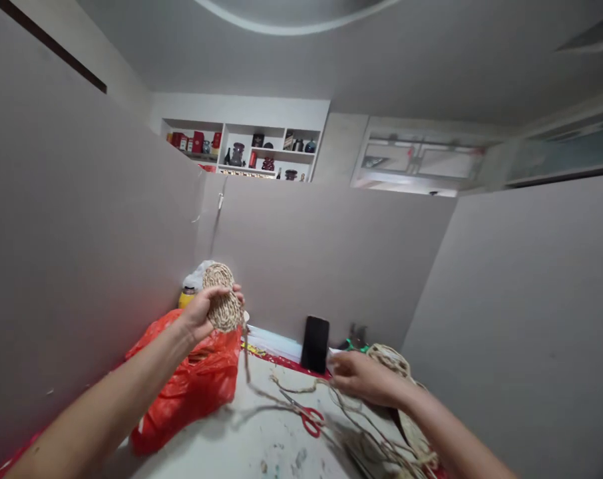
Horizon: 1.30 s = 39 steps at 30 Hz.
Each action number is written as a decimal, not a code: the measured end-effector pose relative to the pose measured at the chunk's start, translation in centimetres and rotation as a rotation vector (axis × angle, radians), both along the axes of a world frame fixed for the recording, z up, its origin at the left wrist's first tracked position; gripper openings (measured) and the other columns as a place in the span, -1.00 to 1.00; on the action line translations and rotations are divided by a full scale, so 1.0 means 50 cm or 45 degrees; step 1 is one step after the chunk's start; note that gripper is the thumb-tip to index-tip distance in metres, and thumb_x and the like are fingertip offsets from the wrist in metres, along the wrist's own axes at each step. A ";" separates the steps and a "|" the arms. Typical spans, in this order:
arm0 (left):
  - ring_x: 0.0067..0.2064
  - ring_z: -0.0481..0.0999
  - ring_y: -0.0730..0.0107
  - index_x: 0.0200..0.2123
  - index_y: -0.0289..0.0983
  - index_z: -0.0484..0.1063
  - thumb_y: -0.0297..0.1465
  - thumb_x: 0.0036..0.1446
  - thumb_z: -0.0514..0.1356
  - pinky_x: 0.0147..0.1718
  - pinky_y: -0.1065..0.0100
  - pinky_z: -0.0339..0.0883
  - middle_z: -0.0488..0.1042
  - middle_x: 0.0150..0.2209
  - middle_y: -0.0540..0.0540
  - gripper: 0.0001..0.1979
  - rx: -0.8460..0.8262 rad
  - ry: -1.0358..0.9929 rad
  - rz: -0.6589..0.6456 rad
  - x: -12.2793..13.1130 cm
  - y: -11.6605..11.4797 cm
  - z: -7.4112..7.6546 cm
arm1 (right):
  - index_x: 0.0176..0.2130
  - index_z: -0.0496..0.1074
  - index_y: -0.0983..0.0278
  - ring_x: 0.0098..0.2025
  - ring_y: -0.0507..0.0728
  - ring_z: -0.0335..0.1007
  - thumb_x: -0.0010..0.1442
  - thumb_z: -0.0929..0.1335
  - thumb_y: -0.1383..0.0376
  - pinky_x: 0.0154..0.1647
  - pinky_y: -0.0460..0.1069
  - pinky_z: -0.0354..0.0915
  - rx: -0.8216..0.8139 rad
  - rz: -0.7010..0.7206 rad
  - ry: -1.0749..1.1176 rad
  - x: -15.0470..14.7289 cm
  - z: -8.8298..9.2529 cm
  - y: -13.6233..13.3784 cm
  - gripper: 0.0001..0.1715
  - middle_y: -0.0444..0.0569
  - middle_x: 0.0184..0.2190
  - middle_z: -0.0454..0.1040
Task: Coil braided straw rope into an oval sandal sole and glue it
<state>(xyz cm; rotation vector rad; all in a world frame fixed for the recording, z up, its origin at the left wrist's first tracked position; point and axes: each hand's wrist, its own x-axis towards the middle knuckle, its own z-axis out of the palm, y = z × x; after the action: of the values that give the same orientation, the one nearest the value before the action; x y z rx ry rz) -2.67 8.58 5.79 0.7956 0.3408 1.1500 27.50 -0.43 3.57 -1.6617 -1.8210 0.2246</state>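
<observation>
My left hand (pixel 201 311) is raised above the table, closed on a round woven straw disc (pixel 222 297) held upright. A braided straw cord (pixel 254 379) trails from the disc down to the tabletop. My right hand (pixel 362 378) is low over the table, blurred by motion, with its fingers curled among loose straw strands (pixel 376 439). I cannot tell whether it grips them. Red-handled scissors (pixel 309 418) lie on the table just left of my right hand.
A red plastic bag (pixel 192 382) sits on the white table (pixel 241 446) under my left arm. A black phone (pixel 315 344) leans on the back partition, with a coil of straw rope (pixel 389 359) beside it. A yellow-lidded jar (pixel 186 297) stands in the corner. Grey partitions enclose three sides.
</observation>
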 end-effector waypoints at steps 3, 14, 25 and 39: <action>-0.39 0.58 0.21 -0.30 -0.49 0.49 -0.54 -0.04 0.11 -0.26 0.20 0.44 0.58 -0.46 -0.26 -0.77 -0.061 0.094 -0.252 0.040 -0.013 -0.041 | -0.28 0.55 0.25 -0.29 0.21 0.52 0.06 0.43 0.15 -0.25 0.03 0.37 -0.028 0.153 0.240 -0.060 -0.023 -0.024 -0.75 0.00 -0.33 0.62; -0.36 0.59 0.20 -0.24 -0.48 0.50 -0.47 -0.10 0.10 -0.21 0.24 0.39 0.61 -0.42 -0.26 -0.67 -0.082 0.159 -0.545 0.106 -0.077 -0.090 | -0.42 0.46 0.29 -0.43 0.08 0.39 0.15 0.36 0.06 -0.36 -0.06 0.30 0.262 0.225 0.944 -0.185 -0.060 -0.032 -0.66 -0.07 -0.49 0.52; -0.42 0.56 0.20 -0.34 -0.46 0.53 -0.37 -0.05 0.15 -0.33 0.24 0.40 0.59 -0.44 -0.27 -0.72 -0.035 0.285 -0.535 0.123 -0.100 -0.129 | -0.58 0.47 0.30 -0.45 0.07 0.28 0.19 0.36 0.15 -0.36 -0.06 0.23 0.159 0.452 1.038 -0.169 -0.089 -0.034 -0.60 -0.12 -0.57 0.39; -0.40 0.56 0.17 -0.24 -0.39 0.47 -0.40 -0.06 0.14 -0.42 0.27 0.38 0.60 -0.42 -0.26 -0.71 0.182 0.327 -0.578 0.111 -0.114 -0.126 | -0.37 0.58 0.24 -0.39 0.07 0.36 0.04 0.47 0.09 -0.25 -0.03 0.29 0.015 0.510 1.269 -0.159 -0.093 -0.033 -0.74 -0.14 -0.54 0.47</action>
<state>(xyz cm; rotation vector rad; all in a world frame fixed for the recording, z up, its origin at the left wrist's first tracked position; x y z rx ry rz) 2.87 2.90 -0.49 1.0865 0.2722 0.6519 19.56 -2.09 -1.06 -0.8584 -1.3074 1.0054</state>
